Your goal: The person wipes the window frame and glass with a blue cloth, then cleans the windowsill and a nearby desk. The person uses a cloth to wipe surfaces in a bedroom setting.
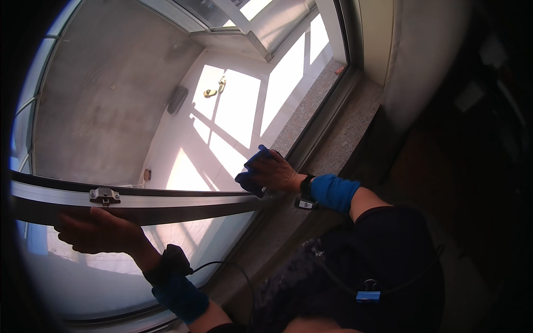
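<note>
My right hand [277, 170] presses a bunched dark blue cloth [255, 166] down near the corner where the window sash meets the lower frame. A black band and a blue sleeve cover that wrist. My left hand [102, 231] is at the dark edge of the sliding window sash [175, 213], with its thumb raised and its fingers loosely bent. It holds nothing that I can see; whether it touches the sash is hard to tell in the shade. A metal window latch [105, 195] is fixed to the sash just above that thumb.
A speckled stone sill [333, 143] runs beside the dark window track [325, 116]. Beyond the opening is a sunlit pale floor [233, 112] with two gold-coloured objects [215, 88] and a dark oblong object [177, 100]. A black cable [245, 272] hangs by my left forearm.
</note>
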